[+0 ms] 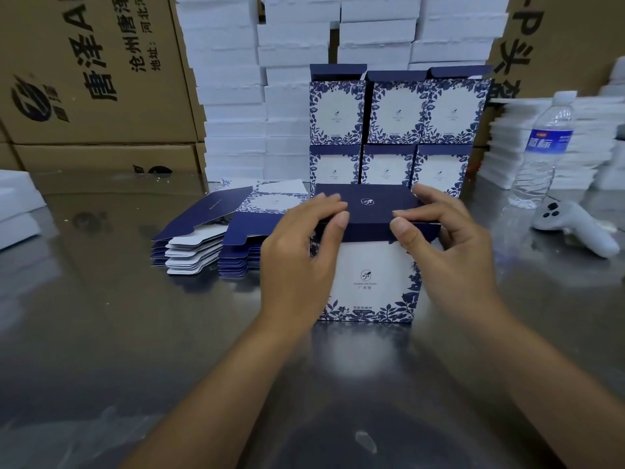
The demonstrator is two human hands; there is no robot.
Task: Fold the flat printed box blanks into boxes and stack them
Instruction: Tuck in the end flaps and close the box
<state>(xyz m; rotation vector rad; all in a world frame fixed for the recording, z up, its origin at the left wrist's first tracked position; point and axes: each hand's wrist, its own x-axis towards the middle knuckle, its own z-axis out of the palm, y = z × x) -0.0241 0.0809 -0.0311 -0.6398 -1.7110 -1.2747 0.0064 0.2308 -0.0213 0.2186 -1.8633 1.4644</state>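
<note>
Head-worn view — forward and down, close over the steel table [101, 333].

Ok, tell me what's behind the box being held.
Six folded printed boxes, in two rows of three, before stacked white boxes. The held box, left hand and right hand cover the lower row's bottoms.

My fingers [340, 225] are pressing smooth, matt printed card on the box [368, 275]; the surface [135, 333] is shining like polished metal, perhaps steel.
</note>
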